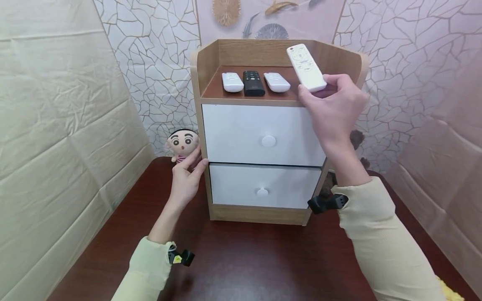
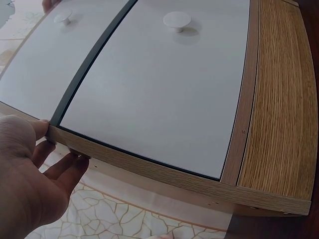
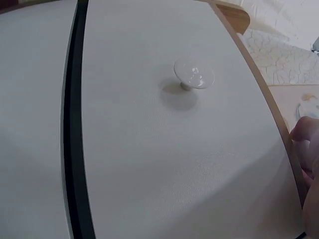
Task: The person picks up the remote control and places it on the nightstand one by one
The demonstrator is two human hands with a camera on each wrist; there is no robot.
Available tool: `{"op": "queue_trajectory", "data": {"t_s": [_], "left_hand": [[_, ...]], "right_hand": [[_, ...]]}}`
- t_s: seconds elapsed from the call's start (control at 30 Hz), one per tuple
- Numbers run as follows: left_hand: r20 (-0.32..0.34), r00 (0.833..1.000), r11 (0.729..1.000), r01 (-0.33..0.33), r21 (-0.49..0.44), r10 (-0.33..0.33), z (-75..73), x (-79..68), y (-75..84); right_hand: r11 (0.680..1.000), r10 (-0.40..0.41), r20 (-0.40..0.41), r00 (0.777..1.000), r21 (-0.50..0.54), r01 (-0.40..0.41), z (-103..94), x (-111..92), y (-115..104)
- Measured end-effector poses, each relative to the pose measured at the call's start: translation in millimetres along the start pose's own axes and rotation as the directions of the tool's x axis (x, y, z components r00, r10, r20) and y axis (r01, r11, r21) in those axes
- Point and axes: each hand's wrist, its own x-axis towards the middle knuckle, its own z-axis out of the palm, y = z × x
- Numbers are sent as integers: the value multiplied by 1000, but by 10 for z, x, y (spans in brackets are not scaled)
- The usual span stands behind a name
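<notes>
My right hand (image 1: 337,108) holds a white remote control (image 1: 306,67) by its lower end, tilted up over the right part of the cabinet top. On that brown top shelf lie a white remote (image 1: 232,82), a black remote (image 1: 253,83) and another white remote (image 1: 276,82) in a row. The wooden cabinet (image 1: 260,215) has two white drawers, both pushed in. My left hand (image 1: 186,177) grips its left edge, the thumb on the front and the fingers around the side (image 2: 65,169). Only part of my right hand (image 3: 310,149) shows in the right wrist view.
A plush doll (image 1: 182,144) stands behind the cabinet's left side, and a brown fuzzy thing (image 1: 355,138) is partly hidden at its right. Round white knobs (image 1: 268,141) stick out from the drawers. The cabinet stands on a dark red table (image 1: 248,259) bordered by pale cloth.
</notes>
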Motion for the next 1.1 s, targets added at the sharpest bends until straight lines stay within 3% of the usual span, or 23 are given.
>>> {"op": "queue_trajectory", "data": {"t_s": [0.27, 0.47, 0.77, 1.1], "left_hand": [[1, 1000, 1000, 10, -4, -10, 8, 1, 10], [0, 1000, 1000, -1, -2, 1, 6, -4, 10], [1, 1000, 1000, 1, -4, -1, 9, -5, 7], [-5, 1000, 999, 23, -24, -23, 17, -14, 29]], "right_hand": [[988, -6, 42, 999, -155, 13, 24, 37, -33], [979, 5, 78, 997, -206, 11, 14, 25, -60], [957, 90, 139, 986, -288, -47, -15, 64, -126], [919, 241, 227, 944, -365, -147, -19, 169, -209]]}}
